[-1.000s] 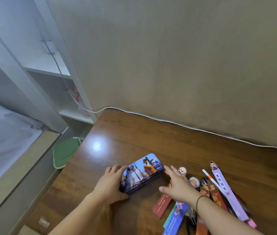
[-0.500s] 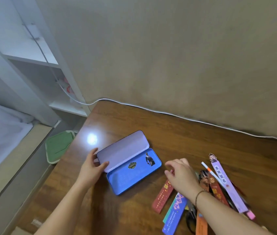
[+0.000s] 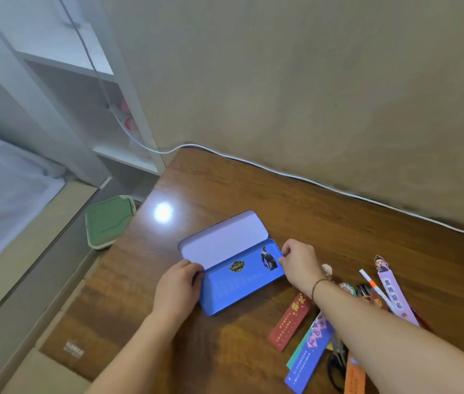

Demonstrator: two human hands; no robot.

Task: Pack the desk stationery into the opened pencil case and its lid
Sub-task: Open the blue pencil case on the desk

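Observation:
The blue tin pencil case [image 3: 239, 288] lies open on the brown desk, its pale lilac lid [image 3: 222, 240] folded back toward the wall. Nothing lies in the case or in the lid. My left hand [image 3: 178, 285] grips the case's left end, fingers curled over the rim. My right hand [image 3: 297, 260] pinches the right end rim. To the right lie a red bookmark [image 3: 290, 322], a blue bookmark [image 3: 307, 356], a lilac bookmark [image 3: 392, 294], a white and orange pen [image 3: 373, 285] and black scissors [image 3: 338, 365], partly under my right forearm.
A white cable [image 3: 338, 191] runs along the wall at the desk's back edge. Left of the desk stand a green lidded bin [image 3: 108, 220], white shelves [image 3: 82, 69] and a bed [image 3: 3, 194]. An orange bookmark [image 3: 354, 376] sits at the bottom edge.
The closed case was opened and its lid laid back. My right hand moved from the bookmarks to the case's right end, and my left hand shifted from the lid to the left rim.

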